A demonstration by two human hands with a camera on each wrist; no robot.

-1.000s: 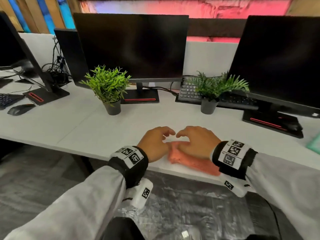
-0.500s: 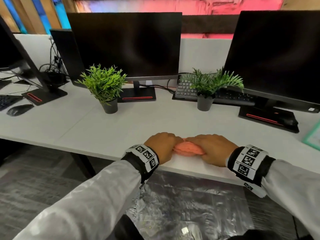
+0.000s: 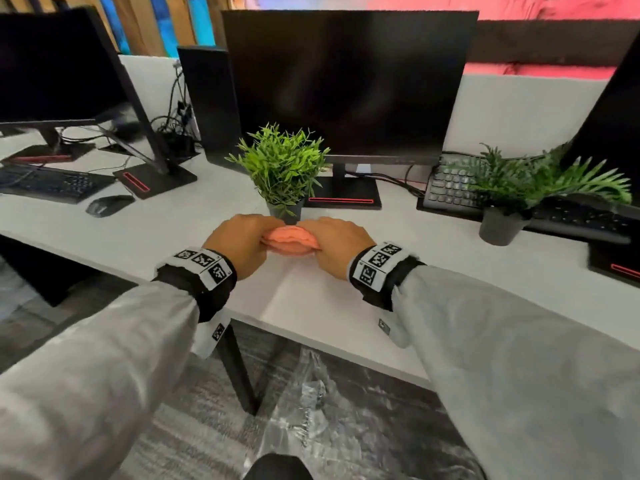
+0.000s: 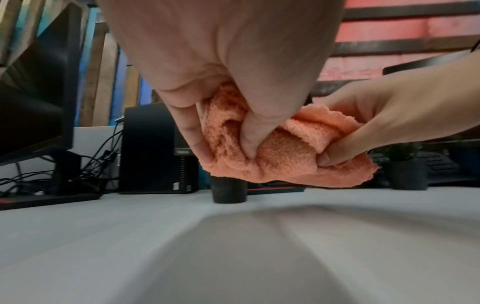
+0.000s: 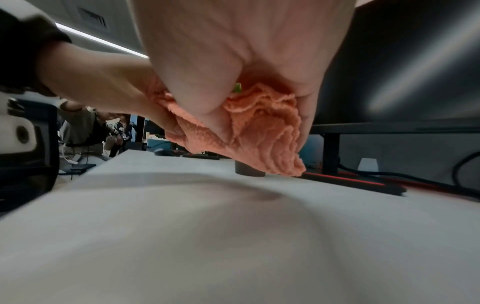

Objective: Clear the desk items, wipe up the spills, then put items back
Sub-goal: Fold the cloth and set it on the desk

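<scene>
My left hand and right hand both grip the bunched orange cloth, fingers curled into it. I hold it just above the white desk; it seems not to touch. Just behind stands a small potted plant before the monitor.

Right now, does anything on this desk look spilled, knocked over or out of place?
One oddity: a keyboard sits pushed back beside the monitor, with a plant in front of it. No spill shows, both plants stand upright, and both hands hold the cloth above the desk.
</scene>
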